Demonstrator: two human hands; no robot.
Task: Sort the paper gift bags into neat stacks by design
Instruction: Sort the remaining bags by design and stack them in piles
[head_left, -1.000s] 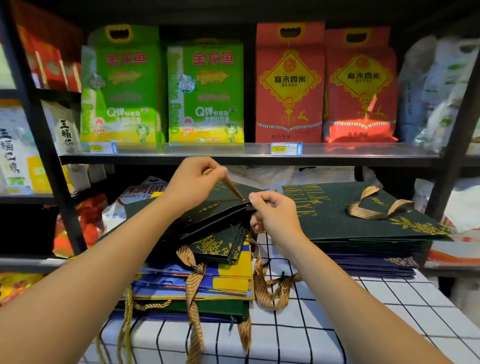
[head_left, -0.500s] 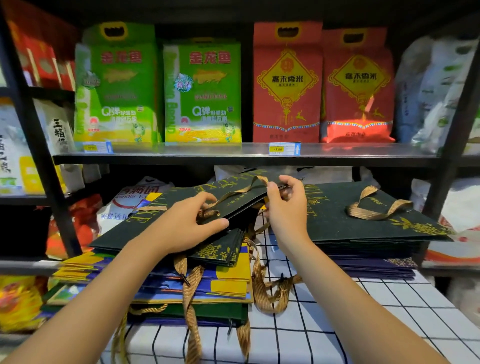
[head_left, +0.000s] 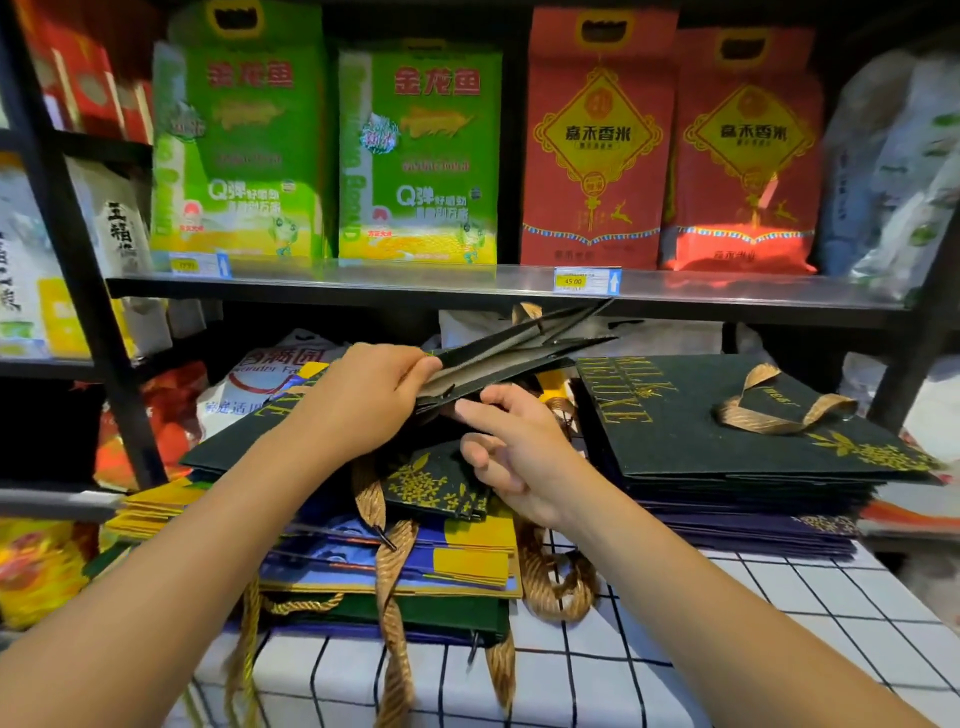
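We begin at the left, where the mixed pile (head_left: 395, 566) lies on the checked tablecloth (head_left: 649, 675): blue-and-yellow bags at mid height, dark green ones above and below them, with gold ribbon handles (head_left: 392, 582) trailing over the near edge. This pile is unsorted and ragged at its edges.

Above it, the left hand (head_left: 363, 397) grips the near end of a small bundle of dark green bags (head_left: 514, 353), thumb over the top and fingers curled beneath. The bundle is raised off the pile and tilted, its far end fanned open just under the metal shelf (head_left: 467, 286).

Just beside it, the right hand (head_left: 519, 452) sits below the bundle. Its forefinger reaches out to touch the underside near the left hand's grip; the other fingers are loosely curled and appear to hold nothing.

At the right lies the sorted stack (head_left: 727, 441), dark green bags with gold lettering on top and purple ones under them, edges fairly square.

We judge the step in hand to be separating green bags for transfer. The next move calls for closing the fanned bundle flat, freeing any snagged ribbons, carrying it rightward and laying it squarely on the green stack, lettering matched.
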